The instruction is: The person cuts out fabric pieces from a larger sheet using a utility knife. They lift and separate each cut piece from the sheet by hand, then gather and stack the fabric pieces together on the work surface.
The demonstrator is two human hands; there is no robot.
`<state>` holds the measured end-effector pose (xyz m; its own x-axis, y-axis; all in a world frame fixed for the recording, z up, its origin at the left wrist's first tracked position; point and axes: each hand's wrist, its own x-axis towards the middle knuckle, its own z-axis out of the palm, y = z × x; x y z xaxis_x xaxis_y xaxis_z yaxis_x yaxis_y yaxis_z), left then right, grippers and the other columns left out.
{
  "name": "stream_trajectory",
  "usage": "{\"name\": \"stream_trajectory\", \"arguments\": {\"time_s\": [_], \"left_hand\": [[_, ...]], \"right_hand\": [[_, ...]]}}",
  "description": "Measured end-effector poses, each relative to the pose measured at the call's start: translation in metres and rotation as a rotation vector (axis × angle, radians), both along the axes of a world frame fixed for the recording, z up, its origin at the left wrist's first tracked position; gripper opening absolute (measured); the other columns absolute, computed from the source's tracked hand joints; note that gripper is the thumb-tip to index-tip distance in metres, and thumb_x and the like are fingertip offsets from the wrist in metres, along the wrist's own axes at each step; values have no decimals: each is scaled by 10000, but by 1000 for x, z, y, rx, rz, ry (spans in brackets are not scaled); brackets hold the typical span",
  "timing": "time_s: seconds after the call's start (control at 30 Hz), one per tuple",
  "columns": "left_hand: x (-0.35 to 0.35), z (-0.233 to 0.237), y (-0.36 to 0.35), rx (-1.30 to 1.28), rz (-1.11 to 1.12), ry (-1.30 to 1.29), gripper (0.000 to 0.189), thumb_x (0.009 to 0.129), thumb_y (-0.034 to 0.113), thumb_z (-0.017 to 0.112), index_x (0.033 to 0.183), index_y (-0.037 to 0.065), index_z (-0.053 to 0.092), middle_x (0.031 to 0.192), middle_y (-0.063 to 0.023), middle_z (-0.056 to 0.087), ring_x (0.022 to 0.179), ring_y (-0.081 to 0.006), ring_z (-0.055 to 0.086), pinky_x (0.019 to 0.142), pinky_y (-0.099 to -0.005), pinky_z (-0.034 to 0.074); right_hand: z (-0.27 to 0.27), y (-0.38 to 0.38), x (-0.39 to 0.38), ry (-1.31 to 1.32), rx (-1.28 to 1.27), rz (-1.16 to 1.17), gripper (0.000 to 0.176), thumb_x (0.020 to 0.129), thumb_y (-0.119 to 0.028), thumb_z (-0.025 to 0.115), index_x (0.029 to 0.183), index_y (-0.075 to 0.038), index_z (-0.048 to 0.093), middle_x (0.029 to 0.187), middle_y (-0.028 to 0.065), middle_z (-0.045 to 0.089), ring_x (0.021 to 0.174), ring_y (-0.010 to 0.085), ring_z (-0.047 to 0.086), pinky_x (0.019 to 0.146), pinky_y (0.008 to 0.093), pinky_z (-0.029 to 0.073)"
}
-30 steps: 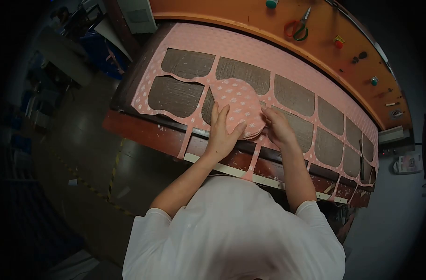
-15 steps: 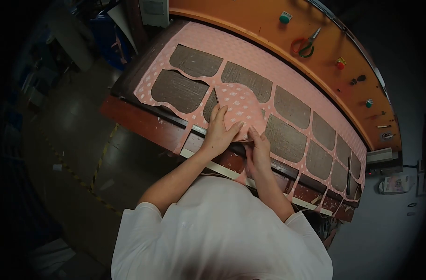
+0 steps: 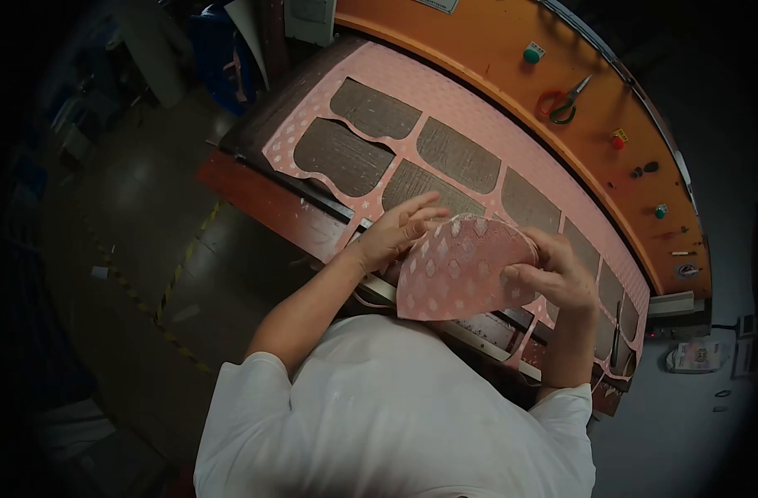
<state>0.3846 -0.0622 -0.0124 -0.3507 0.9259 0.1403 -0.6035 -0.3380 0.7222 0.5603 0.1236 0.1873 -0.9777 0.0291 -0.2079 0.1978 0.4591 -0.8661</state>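
Observation:
A stack of pink patterned fabric pieces [image 3: 462,270] is raised in front of my chest, over the near edge of the work surface. My right hand [image 3: 557,270] grips its right edge, with the thumb on the near face. My left hand [image 3: 396,232] is at its upper left side with the fingers apart; whether its hidden part touches the stack is unclear. Behind them lies a pink fabric sheet [image 3: 367,203] with rows of rounded cut-out openings, through which the dark board [image 3: 458,155] shows.
An orange machine beam [image 3: 487,50] runs behind the sheet, with red-and-green-handled scissors [image 3: 566,104] and several buttons on it. A dark pen-like tool [image 3: 616,332] lies at the sheet's right end. A blue container [image 3: 215,62] stands at the upper left.
The stack has been lifted off the sheet, moved right and turned. My right hand has shifted up to its right edge, and my left hand's fingers have come away from its face.

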Motion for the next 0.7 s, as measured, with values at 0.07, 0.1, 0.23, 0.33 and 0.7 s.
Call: {"name": "stream_trajectory", "arguments": {"time_s": [0.07,0.1,0.23,0.33,0.7], "left_hand": [[17,-10,3,80,-109,-129,1066,847,508,771,1573,-23,198,1503,-198,469,1375,-246,484,1125,-381,424],[22,-14,2,146,-158,-234,1035,849,486,779,1565,-14,222,1445,-170,530,1352,-227,498,1101,-367,451],[18,-8,-7,135,-32,-161,950,834,430,810,1522,-4,319,1409,-136,550,1309,-217,531,1096,-360,455],[18,-1,-3,141,35,-184,862,833,375,827,1479,3,396,1387,-114,565,1286,-206,545,1092,-362,456],[45,31,32,-227,678,617,347,953,82,665,1275,-5,568,1188,-130,683,1105,-214,656,937,-333,511]], "right_hand": [[-3,2,3,-30,13,-7,329,866,-99,725,1150,45,642,851,-6,631,769,53,568,662,239,479],[-13,9,6,-15,47,-22,341,868,-83,724,1171,47,637,887,4,655,792,61,585,688,247,497],[-39,27,10,47,166,-143,353,886,-73,713,1208,45,631,970,20,685,873,80,611,763,258,517],[-57,36,17,63,80,-306,331,868,-91,710,1166,42,651,895,14,662,826,74,590,715,269,509],[-104,18,25,525,261,-644,327,920,-94,684,1223,16,629,993,73,722,917,125,646,810,300,525]]}}
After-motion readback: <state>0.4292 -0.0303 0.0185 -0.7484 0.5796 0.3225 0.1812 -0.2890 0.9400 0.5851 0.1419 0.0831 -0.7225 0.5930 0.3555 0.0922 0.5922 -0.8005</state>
